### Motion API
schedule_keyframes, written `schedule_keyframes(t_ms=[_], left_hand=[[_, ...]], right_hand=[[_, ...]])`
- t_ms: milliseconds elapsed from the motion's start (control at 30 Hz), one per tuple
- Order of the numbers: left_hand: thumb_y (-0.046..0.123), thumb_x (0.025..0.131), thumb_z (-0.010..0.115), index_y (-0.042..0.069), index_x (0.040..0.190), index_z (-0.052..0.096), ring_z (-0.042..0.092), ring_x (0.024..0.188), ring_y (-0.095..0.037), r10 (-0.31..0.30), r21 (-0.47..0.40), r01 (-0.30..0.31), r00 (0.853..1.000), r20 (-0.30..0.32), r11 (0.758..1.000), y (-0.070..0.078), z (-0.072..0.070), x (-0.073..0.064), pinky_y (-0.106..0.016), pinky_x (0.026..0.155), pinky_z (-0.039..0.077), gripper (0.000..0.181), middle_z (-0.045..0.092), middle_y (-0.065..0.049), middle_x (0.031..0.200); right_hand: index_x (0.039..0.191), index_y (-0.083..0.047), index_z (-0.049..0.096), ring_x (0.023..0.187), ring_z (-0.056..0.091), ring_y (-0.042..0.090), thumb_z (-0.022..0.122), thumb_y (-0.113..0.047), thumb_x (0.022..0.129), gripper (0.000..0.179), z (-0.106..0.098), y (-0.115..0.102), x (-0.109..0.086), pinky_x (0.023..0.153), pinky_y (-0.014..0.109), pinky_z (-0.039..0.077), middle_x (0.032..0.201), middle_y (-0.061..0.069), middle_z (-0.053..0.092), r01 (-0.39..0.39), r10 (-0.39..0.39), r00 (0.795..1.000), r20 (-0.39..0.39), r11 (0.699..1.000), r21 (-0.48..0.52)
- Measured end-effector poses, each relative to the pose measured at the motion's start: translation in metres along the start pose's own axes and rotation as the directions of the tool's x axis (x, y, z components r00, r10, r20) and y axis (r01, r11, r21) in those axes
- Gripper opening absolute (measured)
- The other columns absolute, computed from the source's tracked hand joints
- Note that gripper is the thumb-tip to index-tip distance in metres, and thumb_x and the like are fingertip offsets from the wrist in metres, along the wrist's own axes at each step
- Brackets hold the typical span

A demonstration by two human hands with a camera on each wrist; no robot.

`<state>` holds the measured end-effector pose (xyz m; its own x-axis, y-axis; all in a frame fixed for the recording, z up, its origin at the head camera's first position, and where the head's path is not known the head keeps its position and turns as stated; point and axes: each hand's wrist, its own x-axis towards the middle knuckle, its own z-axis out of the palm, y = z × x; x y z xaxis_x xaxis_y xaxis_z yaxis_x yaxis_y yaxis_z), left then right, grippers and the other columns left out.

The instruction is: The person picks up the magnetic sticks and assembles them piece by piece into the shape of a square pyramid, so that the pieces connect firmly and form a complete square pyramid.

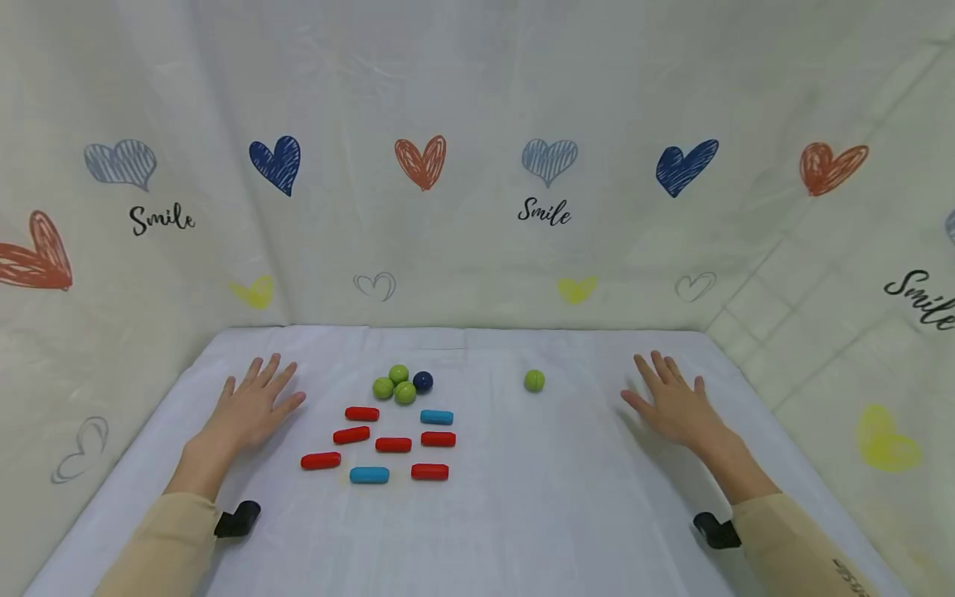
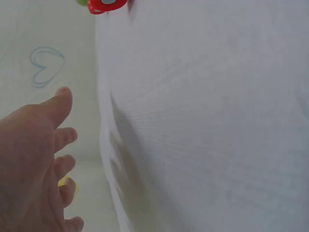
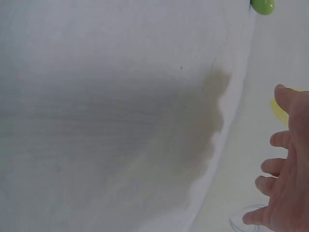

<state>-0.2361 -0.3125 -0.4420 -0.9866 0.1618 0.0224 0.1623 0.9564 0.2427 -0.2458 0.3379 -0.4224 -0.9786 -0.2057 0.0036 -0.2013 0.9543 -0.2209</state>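
White table cover matt cloth, faintly creased; red sticks smooth, glossy, plastic-looking; green balls shiny

Behind the white tablecloth hangs a pale curtain printed with coloured hearts and "Smile" lettering.

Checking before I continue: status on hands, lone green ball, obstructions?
Left hand, right hand: fingers spread, holding nothing. Lone green ball untouched, nearer right hand. No obstruction visible between.

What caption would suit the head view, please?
Open left grip and right grip flank green balls, navy ball, red pieces and blue pieces.
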Motion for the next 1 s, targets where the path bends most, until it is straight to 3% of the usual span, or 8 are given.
schedule_keyframes(t_ms=[200,433,767,1000], left_hand=[[0.047,0.104,0.055,0.001,0.158,0.034,0.007,0.149,-0.054,0.021,-0.013,-0.021,0.999,-0.03,1.0,0.01,-0.003,-0.001,-0.076,0.112,0.001,0.074,0.016,-0.031,0.163],[0.04,0.102,0.06,0.003,0.154,0.043,0.013,0.149,-0.053,0.066,-0.047,-0.07,0.995,-0.08,0.996,0.035,-0.006,0.004,-0.076,0.113,0.008,0.066,0.023,-0.031,0.162],[0.032,0.1,0.066,0.005,0.144,0.057,0.032,0.142,-0.05,0.117,-0.089,-0.131,0.982,-0.151,0.987,0.073,0.011,0.01,-0.074,0.11,0.023,0.052,0.039,-0.028,0.155],[0.028,0.099,0.07,0.007,0.126,0.069,0.051,0.126,-0.04,0.169,-0.169,-0.203,0.966,-0.194,0.965,0.099,0.019,0.012,-0.066,0.105,0.038,0.035,0.059,-0.018,0.133]], right_hand=[[0.158,0.005,0.028,0.148,0.013,0.056,0.048,-0.048,0.107,0.076,0.0,-0.013,0.002,0.105,0.082,0.01,0.161,0.038,0.015,0.051,-0.05,0.998,-0.05,0.998,0.032],[0.153,0.007,0.038,0.143,0.026,0.057,0.055,-0.041,0.106,0.069,0.006,-0.029,0.006,0.107,0.078,0.02,0.157,0.038,0.027,0.115,-0.109,0.99,-0.093,0.991,0.064],[0.14,0.004,0.054,0.131,0.049,0.047,0.062,-0.027,0.104,0.048,0.014,-0.049,0.013,0.107,0.061,0.04,0.141,0.028,0.054,0.179,-0.158,0.977,-0.146,0.974,0.138],[0.127,0.006,0.063,0.114,0.062,0.041,0.068,-0.012,0.099,0.033,0.02,-0.061,0.022,0.097,0.057,0.049,0.124,0.023,0.066,0.273,-0.221,0.95,-0.22,0.929,0.249]])
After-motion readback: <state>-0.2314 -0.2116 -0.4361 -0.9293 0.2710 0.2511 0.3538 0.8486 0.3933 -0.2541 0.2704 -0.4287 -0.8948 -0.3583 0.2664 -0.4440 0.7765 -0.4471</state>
